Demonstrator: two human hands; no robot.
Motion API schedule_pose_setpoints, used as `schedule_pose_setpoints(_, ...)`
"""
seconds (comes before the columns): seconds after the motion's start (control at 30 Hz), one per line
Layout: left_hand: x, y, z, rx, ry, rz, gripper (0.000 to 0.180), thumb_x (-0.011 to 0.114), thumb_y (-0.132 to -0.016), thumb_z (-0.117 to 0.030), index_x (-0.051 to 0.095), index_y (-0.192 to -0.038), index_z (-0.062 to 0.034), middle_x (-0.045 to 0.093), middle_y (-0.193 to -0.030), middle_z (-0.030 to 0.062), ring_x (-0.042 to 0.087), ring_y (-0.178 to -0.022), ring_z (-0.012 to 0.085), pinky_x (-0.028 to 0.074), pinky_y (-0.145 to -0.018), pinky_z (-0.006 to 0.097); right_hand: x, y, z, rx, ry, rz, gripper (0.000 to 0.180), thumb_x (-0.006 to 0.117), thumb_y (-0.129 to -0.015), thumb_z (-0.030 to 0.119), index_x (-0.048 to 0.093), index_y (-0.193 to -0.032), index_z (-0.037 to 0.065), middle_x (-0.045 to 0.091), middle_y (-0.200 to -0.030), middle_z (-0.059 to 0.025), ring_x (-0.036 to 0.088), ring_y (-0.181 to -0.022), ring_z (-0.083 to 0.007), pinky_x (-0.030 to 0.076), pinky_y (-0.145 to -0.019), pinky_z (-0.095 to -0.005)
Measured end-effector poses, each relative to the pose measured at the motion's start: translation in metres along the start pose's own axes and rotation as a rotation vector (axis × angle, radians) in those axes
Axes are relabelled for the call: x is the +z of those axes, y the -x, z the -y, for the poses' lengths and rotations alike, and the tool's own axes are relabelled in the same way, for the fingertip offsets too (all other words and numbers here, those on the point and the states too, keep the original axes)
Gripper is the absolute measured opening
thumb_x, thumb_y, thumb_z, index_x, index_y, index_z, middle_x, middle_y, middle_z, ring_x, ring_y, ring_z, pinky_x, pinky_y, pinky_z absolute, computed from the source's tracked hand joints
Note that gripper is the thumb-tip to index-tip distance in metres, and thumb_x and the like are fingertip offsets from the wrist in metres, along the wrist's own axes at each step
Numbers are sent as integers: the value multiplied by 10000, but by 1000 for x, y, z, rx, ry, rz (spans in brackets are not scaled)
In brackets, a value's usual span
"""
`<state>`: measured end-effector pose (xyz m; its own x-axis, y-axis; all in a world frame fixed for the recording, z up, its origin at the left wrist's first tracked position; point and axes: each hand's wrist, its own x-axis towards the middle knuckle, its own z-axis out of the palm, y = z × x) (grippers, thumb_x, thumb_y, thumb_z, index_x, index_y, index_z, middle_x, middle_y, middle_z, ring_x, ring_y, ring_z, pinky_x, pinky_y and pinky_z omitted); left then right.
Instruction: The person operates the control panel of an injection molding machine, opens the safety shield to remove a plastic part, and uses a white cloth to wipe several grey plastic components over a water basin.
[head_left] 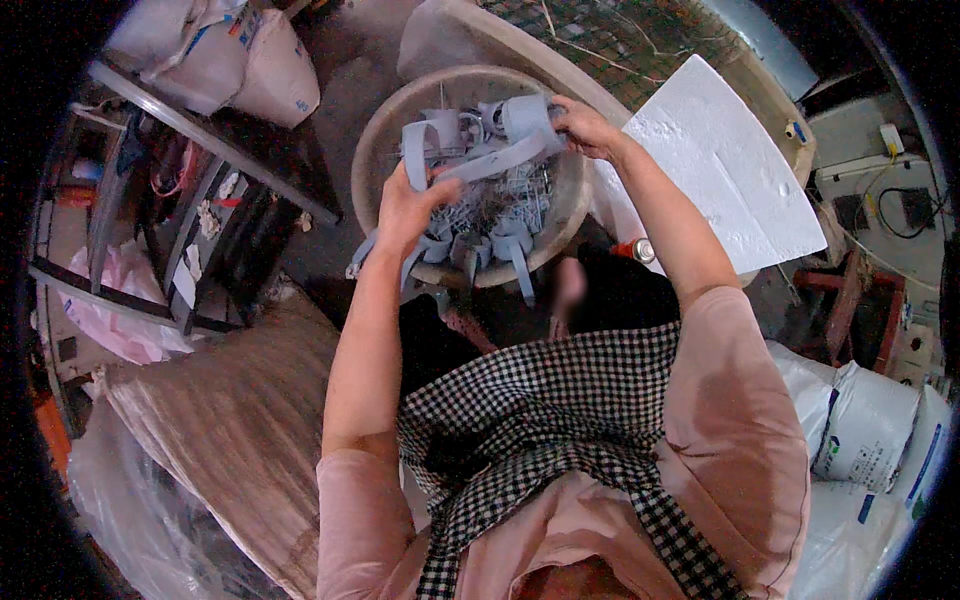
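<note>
A round beige basin sits in front of me, filled with grey-blue strap pieces and thin metal wire parts. My left hand grips one end of a long grey-blue strap over the basin's near left side. At the basin's far right, my right hand pinches the other end of that strap, so it stretches between both hands. More curled straps hang over the basin's near rim.
A white foam sheet lies to the right of the basin. White sacks sit at the far left, a metal rack at the left, a woven mat near left, and white bags at the right.
</note>
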<state>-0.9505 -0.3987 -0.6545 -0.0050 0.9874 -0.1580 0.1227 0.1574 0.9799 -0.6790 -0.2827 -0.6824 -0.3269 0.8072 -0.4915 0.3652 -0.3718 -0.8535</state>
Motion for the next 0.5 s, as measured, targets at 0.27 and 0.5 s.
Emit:
schedule_pose_setpoints(0.27, -25, -7, 8, 11, 229, -226, 276, 654, -777, -102, 537, -1007, -4, 632, -918, 82, 612, -804, 159, 501, -700, 280, -21, -10, -23, -129, -379, -29, 349, 450, -869, 151, 421, -1194, 27, 534, -1113, -158, 595, -909, -296, 554, -706, -393)
schedule_pose_setpoints(0.5, -39, 2, -4, -1, 129, -305, 258, 661, -773, -96, 530, -968, 10, 618, -880, 85, 615, -788, 167, 514, -640, 278, -6, -6, -42, -27, -227, -7, 352, 486, -849, 171, 467, -1173, 36, 548, -1121, -123, 587, -935, -252, 532, -728, -368)
